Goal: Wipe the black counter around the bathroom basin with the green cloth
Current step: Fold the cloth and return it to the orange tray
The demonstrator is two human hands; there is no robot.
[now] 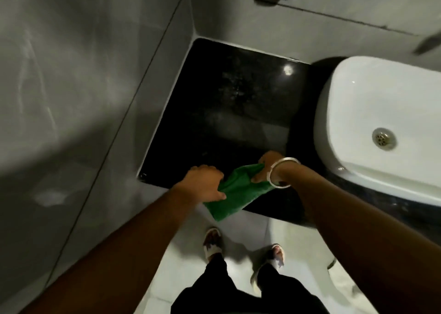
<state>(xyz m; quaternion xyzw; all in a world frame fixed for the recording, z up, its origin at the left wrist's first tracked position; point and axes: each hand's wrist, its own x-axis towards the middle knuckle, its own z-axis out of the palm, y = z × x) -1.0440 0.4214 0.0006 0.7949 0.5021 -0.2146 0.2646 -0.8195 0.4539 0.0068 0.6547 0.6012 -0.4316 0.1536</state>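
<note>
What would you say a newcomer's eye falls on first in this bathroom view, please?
Most likely the green cloth, the one bright colour, held between the left hand and right hand at the near edge of the black counter. Next, the white basin at the right, its metal drain showing, and a silver bangle on the right wrist.

Bare-armed person wears silver bangle (284, 173), black trousers (238, 290), sandals (212, 243).

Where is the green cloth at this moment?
In the head view, the green cloth is held between the left hand and right hand, at the black counter's front edge, left of the white basin.
</note>
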